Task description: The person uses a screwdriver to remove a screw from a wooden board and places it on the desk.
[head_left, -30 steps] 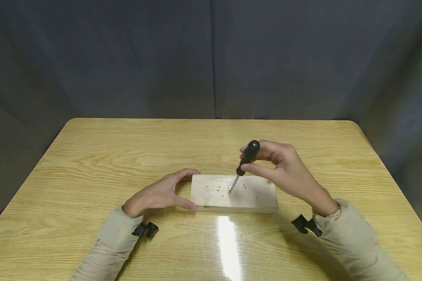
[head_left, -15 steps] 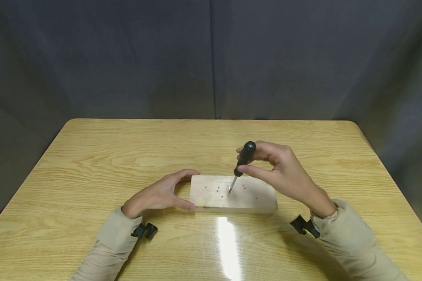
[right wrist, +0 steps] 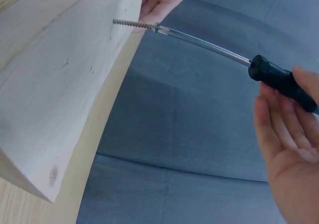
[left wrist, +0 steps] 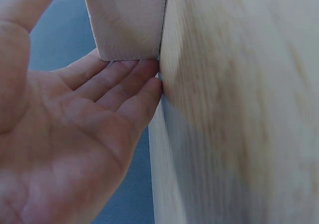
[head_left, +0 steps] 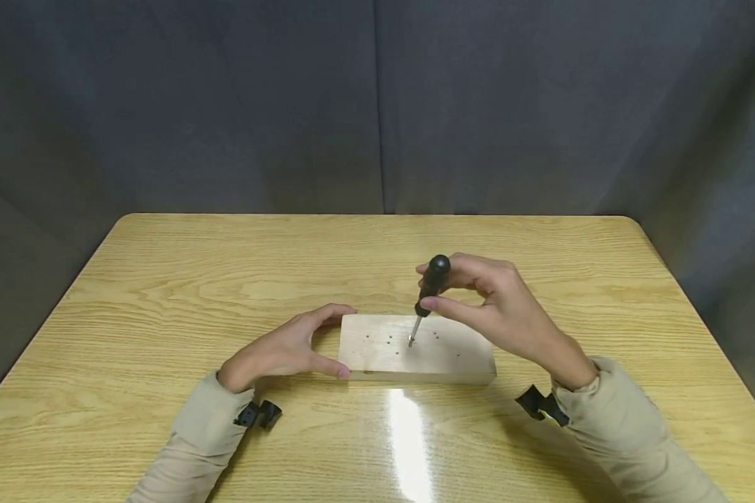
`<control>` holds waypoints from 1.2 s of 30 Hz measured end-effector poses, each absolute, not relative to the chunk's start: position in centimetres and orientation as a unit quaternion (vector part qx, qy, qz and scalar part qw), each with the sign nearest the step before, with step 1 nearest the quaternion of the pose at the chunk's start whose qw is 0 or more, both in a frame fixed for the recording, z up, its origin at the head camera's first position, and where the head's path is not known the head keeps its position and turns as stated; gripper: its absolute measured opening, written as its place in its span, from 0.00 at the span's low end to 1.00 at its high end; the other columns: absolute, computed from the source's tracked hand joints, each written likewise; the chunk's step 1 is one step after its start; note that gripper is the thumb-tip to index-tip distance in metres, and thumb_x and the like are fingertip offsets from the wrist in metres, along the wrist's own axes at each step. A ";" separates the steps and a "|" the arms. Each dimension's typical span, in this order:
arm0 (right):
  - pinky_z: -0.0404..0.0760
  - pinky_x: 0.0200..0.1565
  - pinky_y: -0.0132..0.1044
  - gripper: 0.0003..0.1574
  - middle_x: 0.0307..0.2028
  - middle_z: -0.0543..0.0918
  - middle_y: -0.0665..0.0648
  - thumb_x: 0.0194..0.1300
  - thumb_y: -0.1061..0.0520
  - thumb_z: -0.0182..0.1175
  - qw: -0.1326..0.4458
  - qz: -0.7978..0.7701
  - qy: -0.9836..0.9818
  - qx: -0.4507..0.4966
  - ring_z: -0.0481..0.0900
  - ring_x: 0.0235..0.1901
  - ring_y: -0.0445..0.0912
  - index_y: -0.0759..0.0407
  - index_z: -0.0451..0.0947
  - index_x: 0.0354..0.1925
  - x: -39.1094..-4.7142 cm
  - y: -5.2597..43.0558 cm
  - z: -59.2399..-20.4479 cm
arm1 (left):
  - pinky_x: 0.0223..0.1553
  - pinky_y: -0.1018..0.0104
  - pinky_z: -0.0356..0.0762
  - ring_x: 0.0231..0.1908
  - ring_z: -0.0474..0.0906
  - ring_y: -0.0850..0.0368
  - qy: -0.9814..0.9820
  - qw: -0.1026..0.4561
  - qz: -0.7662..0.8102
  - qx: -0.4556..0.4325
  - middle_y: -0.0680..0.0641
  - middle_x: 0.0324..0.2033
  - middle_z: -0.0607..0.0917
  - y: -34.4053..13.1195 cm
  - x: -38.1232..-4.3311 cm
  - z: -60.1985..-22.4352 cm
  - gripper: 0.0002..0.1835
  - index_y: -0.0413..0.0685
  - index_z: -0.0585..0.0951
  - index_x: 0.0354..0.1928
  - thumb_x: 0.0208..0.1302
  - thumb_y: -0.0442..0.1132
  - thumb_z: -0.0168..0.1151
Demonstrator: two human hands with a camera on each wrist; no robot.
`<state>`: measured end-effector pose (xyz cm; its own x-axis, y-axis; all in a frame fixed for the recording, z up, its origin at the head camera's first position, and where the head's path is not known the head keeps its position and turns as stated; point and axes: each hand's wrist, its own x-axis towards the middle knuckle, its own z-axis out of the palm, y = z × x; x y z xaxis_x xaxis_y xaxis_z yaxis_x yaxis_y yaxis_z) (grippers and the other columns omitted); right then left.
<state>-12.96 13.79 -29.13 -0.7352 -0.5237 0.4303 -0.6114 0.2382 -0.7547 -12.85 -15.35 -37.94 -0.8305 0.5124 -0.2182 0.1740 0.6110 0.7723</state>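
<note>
A pale wooden block [head_left: 418,358] lies flat on the table, several small holes in its top. My left hand [head_left: 286,347] holds its left end, thumb at the front edge and index finger at the back; in the left wrist view the other fingers touch the block's end face [left wrist: 130,25]. In my right hand [head_left: 509,307] is a screwdriver [head_left: 433,279], its black handle between thumb and fingers. The screwdriver's steel shaft [right wrist: 204,46] meets the head of a threaded screw [right wrist: 132,23], which stands out of the block with most of its thread exposed. The screwdriver leans slightly right.
The wood-grain table [head_left: 195,279] extends around the block on all sides. Dark grey curtains [head_left: 258,105] hang behind it and at both sides. A small black camera [head_left: 258,413] sits at the left cuff and another black camera [head_left: 542,405] at the right cuff.
My right hand has shifted a little left with the screwdriver handle, so the screwdriver stands more upright. Its tip stays at the screw. The left hand and block look practically still.
</note>
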 end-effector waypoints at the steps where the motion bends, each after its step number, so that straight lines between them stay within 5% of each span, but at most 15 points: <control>1: 0.81 0.44 0.35 0.15 0.41 0.84 0.50 0.54 0.60 0.65 0.041 0.499 -0.787 0.360 0.83 0.37 0.39 0.54 0.79 0.43 -12.9 13.8 -29.1 | 0.66 0.50 0.55 0.67 0.57 0.54 0.872 0.215 0.394 0.196 0.54 0.65 0.64 -15.3 -12.8 -37.9 0.49 0.66 0.60 0.65 0.37 0.60 0.73; 12: 0.80 0.44 0.35 0.16 0.38 0.84 0.55 0.54 0.64 0.64 0.030 0.517 -0.774 0.365 0.82 0.36 0.40 0.61 0.77 0.44 -12.8 13.4 -29.4 | 0.66 0.49 0.55 0.66 0.58 0.54 0.876 0.207 0.387 0.199 0.54 0.64 0.65 -15.4 -12.9 -38.1 0.49 0.67 0.60 0.65 0.37 0.61 0.72; 27: 0.82 0.38 0.35 0.13 0.31 0.83 0.51 0.49 0.64 0.68 0.070 0.556 -0.757 0.335 0.82 0.31 0.42 0.59 0.78 0.35 -12.8 12.7 -30.3 | 0.66 0.51 0.57 0.65 0.60 0.55 0.874 0.206 0.391 0.200 0.55 0.63 0.67 -15.4 -12.9 -38.2 0.49 0.67 0.61 0.64 0.37 0.60 0.73; 36: 0.83 0.38 0.35 0.19 0.35 0.85 0.55 0.49 0.65 0.68 0.052 0.558 -0.755 0.340 0.84 0.33 0.43 0.60 0.79 0.42 -12.7 13.0 -30.0 | 0.65 0.51 0.59 0.65 0.60 0.54 0.872 0.211 0.395 0.199 0.53 0.64 0.65 -15.4 -12.9 -38.2 0.48 0.66 0.61 0.64 0.38 0.60 0.72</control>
